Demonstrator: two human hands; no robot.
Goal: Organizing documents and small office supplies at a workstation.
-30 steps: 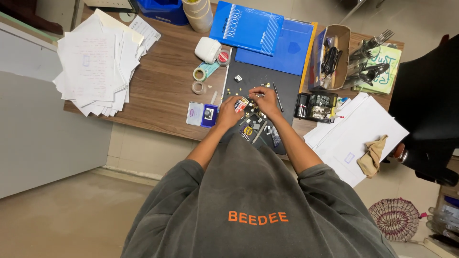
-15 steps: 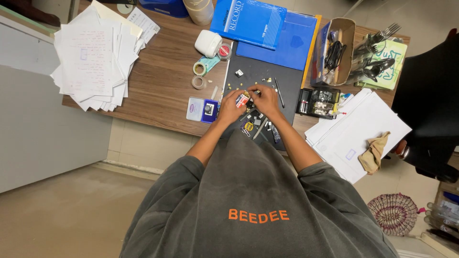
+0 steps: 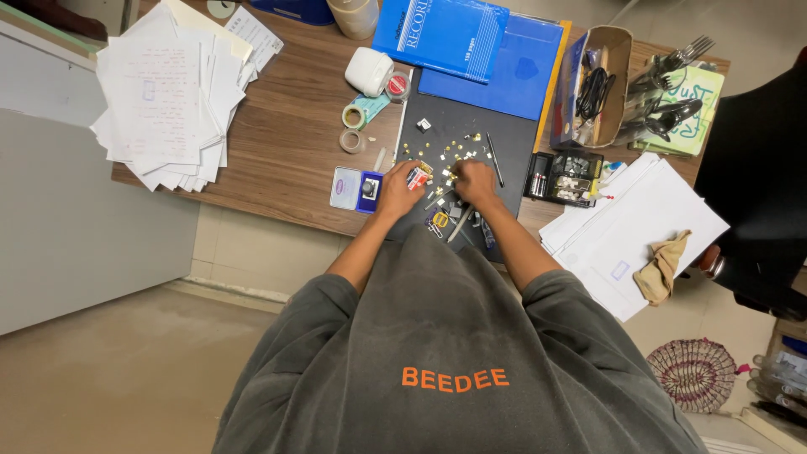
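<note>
While both hands worked over the black mat (image 3: 471, 160) on the table (image 3: 286, 151), the left hand (image 3: 397, 189) pinched a small red-and-white piece (image 3: 417, 176) in its grip, fingertips at the mat's left edge. The right hand (image 3: 475, 181) lay just beside it, fingers curled down over scattered small gold parts (image 3: 458, 153); whether its grip held one could not be told. A blue pad (image 3: 355, 188) sat by the left wrist.

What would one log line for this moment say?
left hand: holds small red-and-white piece | right hand: over tiny gold-coloured parts | surface: black mat
</note>
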